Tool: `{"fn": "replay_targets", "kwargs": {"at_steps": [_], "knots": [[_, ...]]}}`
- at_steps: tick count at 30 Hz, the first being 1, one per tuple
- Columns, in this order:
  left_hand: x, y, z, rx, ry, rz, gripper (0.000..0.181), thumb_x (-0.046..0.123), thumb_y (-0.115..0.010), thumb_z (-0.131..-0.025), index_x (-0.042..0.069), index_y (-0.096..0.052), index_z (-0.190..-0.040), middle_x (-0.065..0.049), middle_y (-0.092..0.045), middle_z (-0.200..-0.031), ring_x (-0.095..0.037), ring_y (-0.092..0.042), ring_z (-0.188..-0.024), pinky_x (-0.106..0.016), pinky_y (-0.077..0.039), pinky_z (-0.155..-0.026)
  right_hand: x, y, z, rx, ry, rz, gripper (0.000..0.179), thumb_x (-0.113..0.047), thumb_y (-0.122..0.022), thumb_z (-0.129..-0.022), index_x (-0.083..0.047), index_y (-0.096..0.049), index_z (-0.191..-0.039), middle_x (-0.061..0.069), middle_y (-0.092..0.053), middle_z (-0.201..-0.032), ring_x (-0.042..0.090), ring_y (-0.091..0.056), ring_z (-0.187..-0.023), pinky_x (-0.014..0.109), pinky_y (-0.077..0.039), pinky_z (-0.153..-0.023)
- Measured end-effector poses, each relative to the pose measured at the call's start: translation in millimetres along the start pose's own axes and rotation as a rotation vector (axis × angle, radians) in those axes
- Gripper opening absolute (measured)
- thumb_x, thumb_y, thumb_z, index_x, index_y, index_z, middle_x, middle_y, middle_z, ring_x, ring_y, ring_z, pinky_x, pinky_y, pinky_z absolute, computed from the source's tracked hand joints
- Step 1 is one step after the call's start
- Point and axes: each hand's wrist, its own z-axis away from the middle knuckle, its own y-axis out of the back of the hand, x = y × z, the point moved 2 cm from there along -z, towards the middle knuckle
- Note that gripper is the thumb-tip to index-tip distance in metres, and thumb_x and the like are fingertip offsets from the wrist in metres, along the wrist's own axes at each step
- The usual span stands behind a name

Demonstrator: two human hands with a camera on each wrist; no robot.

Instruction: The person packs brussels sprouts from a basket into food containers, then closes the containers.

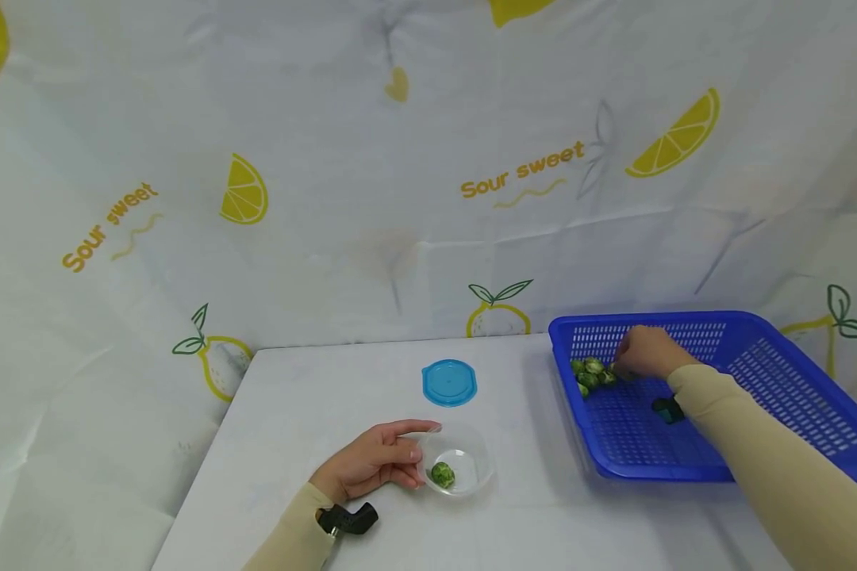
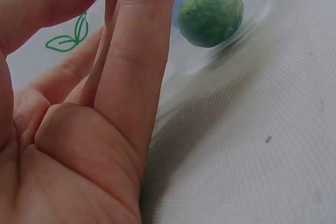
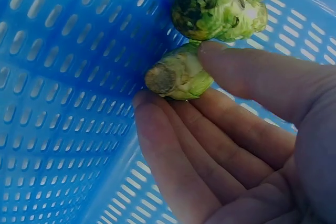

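Observation:
My left hand (image 1: 371,464) holds a clear round plastic bowl (image 1: 477,452) by its left side, thumb and fingers at the rim. Inside the bowl sits one green Brussels sprout (image 1: 443,474), which the left wrist view also shows just beyond the fingers. Over at the right, my right hand (image 1: 646,353) reaches into a blue slotted basket (image 1: 636,452). Its thumb and fingers pinch a Brussels sprout (image 3: 178,74), cut stem end outward, low by the basket wall. Several other Brussels sprouts (image 1: 591,374) lie together in the basket's left back corner.
A round blue lid (image 1: 449,383) lies flat on the white-covered table (image 1: 314,396) behind the bowl. Behind the table hangs a white cloth (image 1: 328,254) printed with lemons. A dark wrist strap (image 1: 346,519) is on the left forearm.

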Motion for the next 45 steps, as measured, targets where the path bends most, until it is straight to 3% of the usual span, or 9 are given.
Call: {"fn": "replay_targets", "kwargs": {"at_steps": [5, 9, 12, 16, 22, 33, 38, 45], "knots": [[0.1, 0.6, -0.5, 0.028, 0.012, -0.013, 0.058, 0.008, -0.062, -0.109, 0.007, -0.044, -0.164, -0.004, -0.080, -0.094, -0.013, -0.081, -0.085, -0.030, -0.069, -0.085, 1, -2, -0.8, -0.013, 0.009, -0.005, 0.017, -0.011, -0.074, -0.094, -0.004, -0.073, -0.078, 0.000, -0.062, -0.069, 0.016, -0.054, -0.065, 0.031, -0.048, -0.062], [2.0, -0.4, -3.7, 0.041, 0.014, -0.021, 0.059, 0.008, -0.064, -0.108, 0.007, -0.045, -0.163, -0.004, -0.078, -0.093, -0.013, -0.081, -0.084, -0.031, -0.069, -0.084, 3, 5, 7.0, 0.006, 0.029, 0.024, 0.019, -0.012, -0.076, -0.093, 0.007, -0.079, -0.095, 0.020, -0.077, -0.089, 0.035, -0.073, -0.082, 0.047, -0.062, -0.071], [2.1, -0.1, -4.1, 0.038, 0.008, -0.007, 0.059, 0.007, -0.065, -0.107, 0.006, -0.046, -0.163, -0.004, -0.078, -0.094, -0.014, -0.081, -0.084, -0.032, -0.069, -0.085, 1, 11, 13.8, 0.019, 0.038, 0.038, 0.031, -0.014, -0.078, -0.093, 0.012, -0.078, -0.111, 0.028, -0.079, -0.106, 0.044, -0.076, -0.096, 0.056, -0.065, -0.079], [0.3, 1.4, -1.7, 0.036, 0.001, 0.009, 0.060, 0.007, -0.065, -0.107, 0.006, -0.045, -0.163, -0.004, -0.078, -0.094, -0.014, -0.081, -0.084, -0.032, -0.069, -0.085, -10, 16, 22.9, 0.014, 0.041, 0.019, 0.034, -0.017, -0.077, -0.095, 0.012, -0.077, -0.114, 0.016, -0.080, -0.095, 0.030, -0.076, -0.085, 0.049, -0.065, -0.073], [0.0, 1.1, -1.9, 0.024, -0.007, 0.009, 0.060, 0.006, -0.064, -0.107, 0.005, -0.044, -0.164, -0.005, -0.079, -0.094, -0.013, -0.081, -0.084, -0.031, -0.069, -0.085, -32, 26, 42.9, 0.045, 0.078, 0.023, 0.033, -0.018, -0.076, -0.097, 0.009, -0.077, -0.116, 0.010, -0.081, -0.094, 0.027, -0.075, -0.084, 0.049, -0.064, -0.073], [-1.5, 1.9, 0.2, 0.032, -0.003, 0.004, 0.058, 0.005, -0.062, -0.108, 0.006, -0.045, -0.164, -0.005, -0.080, -0.093, -0.013, -0.081, -0.084, -0.031, -0.069, -0.086, -96, 31, 68.6, 0.119, 0.216, 0.032, 0.028, -0.018, -0.078, -0.099, 0.001, -0.079, -0.119, 0.014, -0.081, -0.110, 0.032, -0.076, -0.100, 0.052, -0.065, -0.082], [-2.8, 2.5, 0.1, 0.055, 0.001, -0.007, 0.055, 0.004, -0.060, -0.109, 0.008, -0.047, -0.163, -0.003, -0.079, -0.094, -0.014, -0.082, -0.085, -0.032, -0.069, -0.086, -135, 18, 74.4, 0.090, 0.255, -0.004, 0.026, -0.020, -0.077, -0.100, -0.004, -0.080, -0.120, 0.007, -0.081, -0.110, 0.023, -0.075, -0.099, 0.046, -0.065, -0.081], [-2.2, 4.3, -1.4, 0.069, -0.001, -0.027, 0.056, 0.005, -0.063, -0.107, 0.009, -0.049, -0.161, -0.005, -0.080, -0.095, -0.014, -0.082, -0.084, -0.032, -0.069, -0.085, -193, -18, 71.9, 0.088, 0.337, -0.057, 0.016, -0.014, -0.080, -0.097, -0.008, -0.083, -0.112, -0.002, -0.079, -0.100, 0.012, -0.070, -0.090, 0.037, -0.065, -0.081]]}}
